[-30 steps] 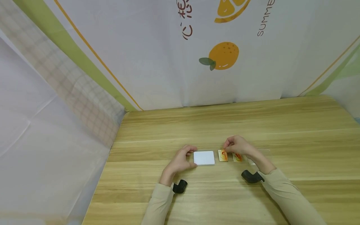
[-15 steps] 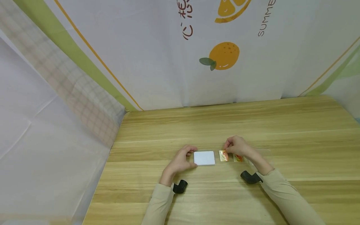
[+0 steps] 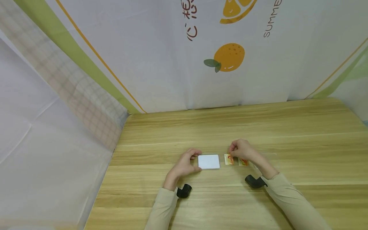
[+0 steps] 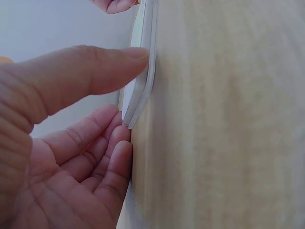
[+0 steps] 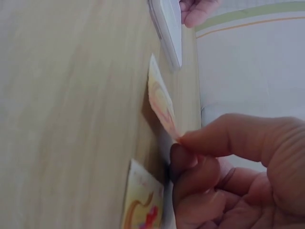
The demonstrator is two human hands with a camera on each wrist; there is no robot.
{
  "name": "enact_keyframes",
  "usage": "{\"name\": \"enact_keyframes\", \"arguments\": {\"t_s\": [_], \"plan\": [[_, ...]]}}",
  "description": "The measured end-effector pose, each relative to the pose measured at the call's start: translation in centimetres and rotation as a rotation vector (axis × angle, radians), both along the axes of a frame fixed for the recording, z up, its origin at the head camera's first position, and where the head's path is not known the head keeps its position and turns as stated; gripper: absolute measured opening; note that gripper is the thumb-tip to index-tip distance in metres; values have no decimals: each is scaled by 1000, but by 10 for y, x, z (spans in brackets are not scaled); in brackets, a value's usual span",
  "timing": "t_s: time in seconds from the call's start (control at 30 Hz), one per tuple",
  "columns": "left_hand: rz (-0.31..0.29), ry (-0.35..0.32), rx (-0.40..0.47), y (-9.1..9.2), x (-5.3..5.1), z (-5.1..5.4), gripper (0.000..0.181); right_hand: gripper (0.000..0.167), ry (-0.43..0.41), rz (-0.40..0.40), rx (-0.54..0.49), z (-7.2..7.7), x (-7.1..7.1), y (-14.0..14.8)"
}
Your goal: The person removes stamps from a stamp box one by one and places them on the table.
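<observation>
My left hand (image 3: 184, 163) grips the left end of a flat white rectangular case (image 3: 209, 162) lying on the table. In the left wrist view its thumb presses the near edge of the case (image 4: 142, 88), and the fingers curl by the far corner. My right hand (image 3: 242, 150) pinches a small stamp-like paper square (image 3: 229, 159) with orange and red print, just right of the case. The right wrist view shows this paper square (image 5: 160, 98) tilted off the table, one corner between thumb and forefinger. A second printed square (image 3: 242, 162) lies below the right hand, partly hidden.
A clear flat plastic piece (image 3: 271, 157) lies right of the squares, partly behind the right wrist. Under everything is a wood-grain table (image 3: 161, 134). A white curtain with fruit prints (image 3: 161, 64) hangs along the back edge.
The pinched paper square has shifted very slightly to the right, and its shine has changed. My right forearm has edged a little left. The left hand and case stay in place.
</observation>
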State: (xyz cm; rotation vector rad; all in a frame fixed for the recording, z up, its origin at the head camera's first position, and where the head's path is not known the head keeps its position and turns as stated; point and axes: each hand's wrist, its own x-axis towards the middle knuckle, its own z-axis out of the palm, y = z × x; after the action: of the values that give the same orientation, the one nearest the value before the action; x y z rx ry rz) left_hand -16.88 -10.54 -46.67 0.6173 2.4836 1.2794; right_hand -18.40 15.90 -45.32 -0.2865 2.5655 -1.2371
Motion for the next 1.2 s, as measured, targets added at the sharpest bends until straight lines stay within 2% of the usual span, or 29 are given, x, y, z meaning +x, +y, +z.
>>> {"name": "enact_keyframes", "arguments": {"t_s": [0.77, 0.9, 1.0, 1.2], "plan": [[5, -10, 5, 0, 0, -1, 55, 7, 47, 6, 90, 0, 0, -4], [1, 4, 11, 0, 0, -1, 55, 8, 86, 14, 112, 0, 0, -3], [-3, 17, 15, 0, -1, -2, 55, 9, 112, 24, 112, 0, 1, -2], [-7, 24, 18, 0, -1, -2, 55, 8, 106, 14, 92, 0, 1, -1]]}}
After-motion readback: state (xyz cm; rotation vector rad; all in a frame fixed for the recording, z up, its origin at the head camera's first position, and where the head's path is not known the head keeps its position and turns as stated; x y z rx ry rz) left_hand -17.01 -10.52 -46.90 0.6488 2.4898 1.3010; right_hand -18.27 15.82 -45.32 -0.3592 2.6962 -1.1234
